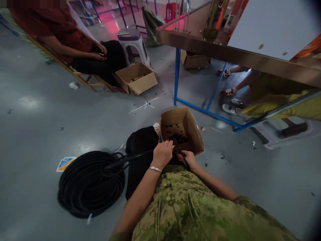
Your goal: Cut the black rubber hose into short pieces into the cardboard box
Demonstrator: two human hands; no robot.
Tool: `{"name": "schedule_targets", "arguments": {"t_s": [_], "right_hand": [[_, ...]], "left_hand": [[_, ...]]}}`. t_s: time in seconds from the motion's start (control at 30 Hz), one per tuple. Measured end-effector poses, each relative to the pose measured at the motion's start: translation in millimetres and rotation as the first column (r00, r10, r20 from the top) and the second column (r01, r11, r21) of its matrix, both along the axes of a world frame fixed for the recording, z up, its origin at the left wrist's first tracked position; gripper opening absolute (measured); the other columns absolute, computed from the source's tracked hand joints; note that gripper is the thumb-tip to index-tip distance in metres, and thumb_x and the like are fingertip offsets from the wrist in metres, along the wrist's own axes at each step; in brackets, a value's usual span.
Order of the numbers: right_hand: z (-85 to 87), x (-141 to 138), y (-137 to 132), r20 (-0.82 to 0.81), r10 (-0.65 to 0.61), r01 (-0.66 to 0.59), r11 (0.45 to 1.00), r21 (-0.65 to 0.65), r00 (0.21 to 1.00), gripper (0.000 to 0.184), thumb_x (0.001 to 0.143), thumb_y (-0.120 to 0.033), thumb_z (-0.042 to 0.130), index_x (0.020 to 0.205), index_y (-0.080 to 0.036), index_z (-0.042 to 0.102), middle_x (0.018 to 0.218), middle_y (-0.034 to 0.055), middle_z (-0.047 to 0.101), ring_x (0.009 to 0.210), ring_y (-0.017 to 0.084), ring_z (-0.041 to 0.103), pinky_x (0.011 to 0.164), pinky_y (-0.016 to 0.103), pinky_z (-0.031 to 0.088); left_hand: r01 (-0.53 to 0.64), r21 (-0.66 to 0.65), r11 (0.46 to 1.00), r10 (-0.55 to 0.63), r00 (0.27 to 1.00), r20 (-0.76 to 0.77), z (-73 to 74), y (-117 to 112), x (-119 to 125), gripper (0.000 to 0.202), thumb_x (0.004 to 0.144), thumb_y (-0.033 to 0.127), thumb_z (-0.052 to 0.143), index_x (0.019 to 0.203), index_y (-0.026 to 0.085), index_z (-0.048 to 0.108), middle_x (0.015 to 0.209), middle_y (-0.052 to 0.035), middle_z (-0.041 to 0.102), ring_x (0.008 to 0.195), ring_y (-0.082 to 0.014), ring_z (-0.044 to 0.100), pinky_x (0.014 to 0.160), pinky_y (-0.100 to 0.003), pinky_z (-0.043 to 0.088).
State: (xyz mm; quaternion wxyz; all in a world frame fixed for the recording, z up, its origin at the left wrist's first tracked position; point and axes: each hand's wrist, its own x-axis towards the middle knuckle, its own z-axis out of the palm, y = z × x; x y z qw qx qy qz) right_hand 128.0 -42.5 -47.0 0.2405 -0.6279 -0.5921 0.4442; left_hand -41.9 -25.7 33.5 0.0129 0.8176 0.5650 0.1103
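Observation:
My left hand (163,154) is closed around a black cord (140,155), which runs across my dark trouser leg from a large black coil (91,184) on the floor at left. In my closed right hand (188,160) is a slim dark tool that looks like scissors (185,158), pointing up and left towards my left fingers. Both hands are over the near side of an open cardboard box (194,134). Small black pieces (179,137) lie inside it. My left fingers hide the cord's end.
A seated person (62,36) is at upper left, near another open box (142,85) and a plastic stool (132,43). A table (225,53) with blue legs stands at upper right; other people's feet (229,92) show beneath it. Scraps dot the floor.

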Motion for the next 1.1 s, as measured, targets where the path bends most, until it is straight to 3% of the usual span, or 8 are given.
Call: {"name": "schedule_targets", "arguments": {"t_s": [0.23, 0.53, 0.73, 0.9, 1.1], "right_hand": [[3.8, 4.9, -3.1, -0.075, 0.054, -0.051, 0.998, 0.04, 0.996, 0.038, 0.078, -0.051, 0.057, 0.06, -0.017, 0.057, 0.054, -0.002, 0.05, 0.053, 0.012, 0.043, 0.049, 0.021, 0.033], [40.0, 10.1, 3.3, -0.216, 0.261, -0.237, 0.963, 0.132, 0.941, 0.028, 0.078, -0.035, 0.061, 0.099, -0.016, 0.063, 0.082, 0.0031, 0.066, 0.072, 0.016, 0.059, 0.069, 0.025, 0.046], [38.4, 4.4, 11.7, -0.138, 0.31, -0.284, 0.942, 0.179, 0.941, 0.027, 0.077, -0.039, 0.064, 0.093, -0.018, 0.063, 0.08, 0.0022, 0.067, 0.069, 0.015, 0.059, 0.066, 0.023, 0.044], [47.1, -0.3, 11.8, -0.123, 0.324, -0.291, 0.93, 0.224, 0.938, 0.022, 0.078, -0.039, 0.06, 0.085, -0.018, 0.061, 0.075, 0.0007, 0.062, 0.067, 0.015, 0.056, 0.064, 0.023, 0.041], [51.4, -4.7, 13.3, -0.16, 0.311, -0.281, 0.942, 0.185, 0.937, 0.028, 0.078, -0.042, 0.058, 0.091, -0.018, 0.062, 0.078, 0.0015, 0.063, 0.07, 0.015, 0.055, 0.066, 0.024, 0.043]], "left_hand": [[-0.097, 0.042, 0.994, 0.087, 0.978, 0.187, 1.8, -0.7, -0.1, 0.03, 0.097, 0.034, 0.04, 0.112, 0.021, 0.063, 0.096, -0.0082, 0.069, 0.088, -0.019, 0.063, 0.078, -0.031, 0.043], [-0.11, 0.082, 0.991, 0.077, 0.941, 0.328, 8.5, -3.7, -2.5, 0.027, 0.095, 0.034, 0.044, 0.109, 0.02, 0.064, 0.102, -0.0073, 0.071, 0.088, -0.0182, 0.065, 0.081, -0.029, 0.045], [-0.137, 0.101, 0.985, 0.096, 0.937, 0.335, 9.8, -5.5, -2.3, 0.026, 0.092, 0.035, 0.048, 0.103, 0.02, 0.066, 0.1, -0.0083, 0.072, 0.087, -0.0195, 0.066, 0.08, -0.03, 0.046], [-0.129, 0.126, 0.984, 0.078, 0.935, 0.347, 7.9, -6.0, -2.4, 0.024, 0.091, 0.034, 0.049, 0.101, 0.02, 0.066, 0.096, -0.0066, 0.072, 0.083, -0.0187, 0.066, 0.078, -0.03, 0.046], [-0.138, 0.138, 0.981, 0.082, 0.933, 0.351, 5.8, -6.1, -2.7, 0.026, 0.091, 0.035, 0.049, 0.102, 0.02, 0.066, 0.097, -0.007, 0.072, 0.085, -0.0191, 0.066, 0.078, -0.03, 0.046]]}}
